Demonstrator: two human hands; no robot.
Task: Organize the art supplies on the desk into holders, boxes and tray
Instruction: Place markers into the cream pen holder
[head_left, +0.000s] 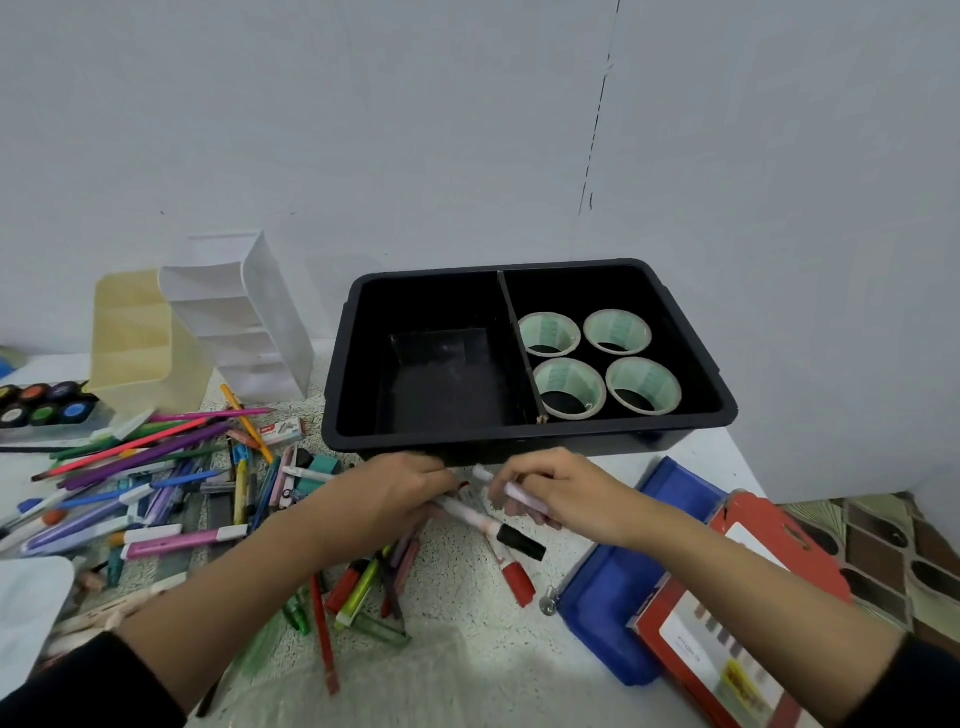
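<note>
My left hand (400, 493) covers the upper ends of the markers (467, 512); how its fingers lie beneath I cannot tell. My right hand (561, 493) hides the middle of a pink marker (514, 491). The red box (769, 535) runs off the lower edge, its label too blurred to read.

Left hand (402, 493) and right hand (563, 493) each grip markers (514, 491).
</note>
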